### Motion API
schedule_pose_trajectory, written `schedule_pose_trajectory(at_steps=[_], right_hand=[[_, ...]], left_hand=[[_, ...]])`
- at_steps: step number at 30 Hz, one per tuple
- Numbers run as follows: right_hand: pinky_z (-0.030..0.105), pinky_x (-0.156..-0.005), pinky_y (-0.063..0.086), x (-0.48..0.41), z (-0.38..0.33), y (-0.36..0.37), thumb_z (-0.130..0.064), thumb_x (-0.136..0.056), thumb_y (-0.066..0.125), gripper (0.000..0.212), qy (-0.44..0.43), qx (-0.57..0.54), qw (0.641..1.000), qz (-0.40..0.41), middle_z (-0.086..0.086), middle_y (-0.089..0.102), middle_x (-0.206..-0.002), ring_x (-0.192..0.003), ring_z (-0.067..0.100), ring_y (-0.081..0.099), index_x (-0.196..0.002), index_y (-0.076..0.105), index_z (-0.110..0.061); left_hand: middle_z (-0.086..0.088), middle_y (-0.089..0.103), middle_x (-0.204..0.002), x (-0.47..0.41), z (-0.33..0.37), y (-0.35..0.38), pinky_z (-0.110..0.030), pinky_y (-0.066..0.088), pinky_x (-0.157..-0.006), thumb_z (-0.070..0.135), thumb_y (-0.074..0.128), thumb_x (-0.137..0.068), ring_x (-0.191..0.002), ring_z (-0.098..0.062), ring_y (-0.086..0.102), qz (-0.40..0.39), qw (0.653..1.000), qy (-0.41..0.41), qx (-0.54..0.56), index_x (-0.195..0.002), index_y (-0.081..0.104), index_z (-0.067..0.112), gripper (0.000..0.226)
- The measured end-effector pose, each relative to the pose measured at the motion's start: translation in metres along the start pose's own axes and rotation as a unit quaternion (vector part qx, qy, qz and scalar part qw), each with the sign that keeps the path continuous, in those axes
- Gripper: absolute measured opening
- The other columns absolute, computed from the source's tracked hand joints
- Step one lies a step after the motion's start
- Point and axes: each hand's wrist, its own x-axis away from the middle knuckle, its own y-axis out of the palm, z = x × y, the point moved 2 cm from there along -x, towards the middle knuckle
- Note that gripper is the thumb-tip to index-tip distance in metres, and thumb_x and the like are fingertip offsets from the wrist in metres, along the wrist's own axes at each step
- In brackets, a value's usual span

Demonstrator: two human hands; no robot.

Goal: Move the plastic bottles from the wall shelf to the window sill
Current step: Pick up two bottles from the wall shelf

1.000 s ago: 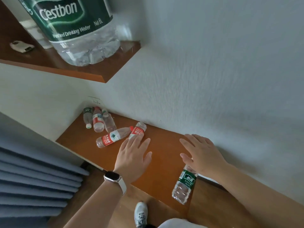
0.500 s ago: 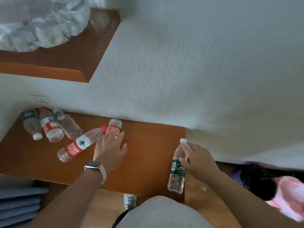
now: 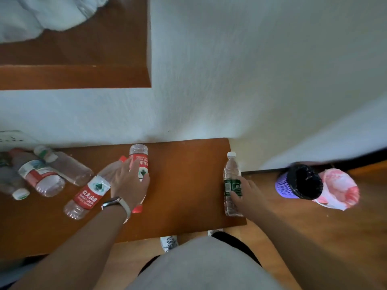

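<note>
Several clear plastic bottles lie on the lower wooden shelf (image 3: pixel 184 185). My left hand (image 3: pixel 129 185), with a watch on its wrist, grips a red-label bottle (image 3: pixel 139 164) that points away from me, its red cap showing below my palm. A second red-label bottle (image 3: pixel 90 193) lies slanted just left of that hand. Three more bottles (image 3: pixel 41 176) lie in a cluster at the far left. My right hand (image 3: pixel 245 195) holds a green-label bottle (image 3: pixel 231 170) with a white cap at the shelf's right edge, fingers on its label.
An upper wooden shelf (image 3: pixel 83 76) carries a large water jug (image 3: pixel 41 15) at top left. On the wooden floor to the right stands a purple bin (image 3: pixel 284 187) lined with a black bag, next to a pink bag (image 3: pixel 339 189). My shoes (image 3: pixel 168 242) show below the shelf.
The view has swung right and down. My left hand has slid onto the middle red-label bottle and closed round it. My right hand has taken hold of the green-label bottle at its label.
</note>
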Motion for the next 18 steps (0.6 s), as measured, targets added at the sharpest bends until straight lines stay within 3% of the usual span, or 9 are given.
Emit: schedule_pose_trajectory(at_steps=[7,10,12,14,18], right_hand=[[0.038,-0.079,0.058,-0.011,0.002,0.008,-0.039,-0.089,0.068,0.064,0.105,-0.175,0.979,0.007,0.002,0.053,-0.118,-0.09,0.013,0.061,-0.141,0.037,-0.02],[0.033,-0.071,0.056,-0.022,0.005,0.007,-0.034,-0.087,0.074,0.07,0.14,-0.264,0.954,-0.015,0.0,0.057,-0.11,-0.087,0.012,0.062,-0.142,0.035,-0.015],[0.027,-0.063,0.051,-0.023,0.004,0.008,-0.029,-0.088,0.074,0.058,0.151,-0.29,0.944,-0.038,-0.004,0.059,-0.098,-0.081,0.01,0.063,-0.133,0.042,-0.015],[0.022,-0.056,0.045,-0.023,0.006,0.011,-0.028,-0.088,0.074,0.045,0.155,-0.297,0.94,-0.058,-0.006,0.06,-0.091,-0.075,0.007,0.062,-0.12,0.044,-0.02],[0.025,-0.062,0.047,-0.033,0.007,0.015,-0.026,-0.085,0.077,0.041,0.147,-0.31,0.936,-0.083,-0.001,0.065,-0.095,-0.082,0.012,0.065,-0.111,0.046,-0.02]], left_hand=[[-0.016,0.04,-0.154,-0.002,-0.004,0.012,-0.055,0.04,-0.107,0.036,0.061,-0.096,-0.138,-0.038,0.042,-0.033,0.989,-0.097,0.104,-0.154,0.031,0.016,0.068],[-0.014,0.055,-0.137,-0.012,-0.003,0.012,-0.055,0.051,-0.096,0.03,0.065,-0.094,-0.115,-0.033,0.059,-0.062,0.965,-0.162,0.198,-0.144,0.041,0.018,0.057],[-0.012,0.061,-0.124,-0.016,-0.004,0.013,-0.054,0.054,-0.089,0.03,0.068,-0.091,-0.101,-0.029,0.063,-0.085,0.945,-0.207,0.237,-0.138,0.044,0.018,0.054],[-0.011,0.062,-0.121,-0.016,-0.004,0.015,-0.054,0.053,-0.089,0.03,0.07,-0.091,-0.1,-0.03,0.063,-0.109,0.93,-0.237,0.261,-0.142,0.041,0.018,0.061],[-0.009,0.063,-0.117,-0.02,-0.001,0.015,-0.059,0.05,-0.094,0.03,0.077,-0.085,-0.106,-0.034,0.064,-0.126,0.909,-0.27,0.29,-0.139,0.044,0.018,0.064]])
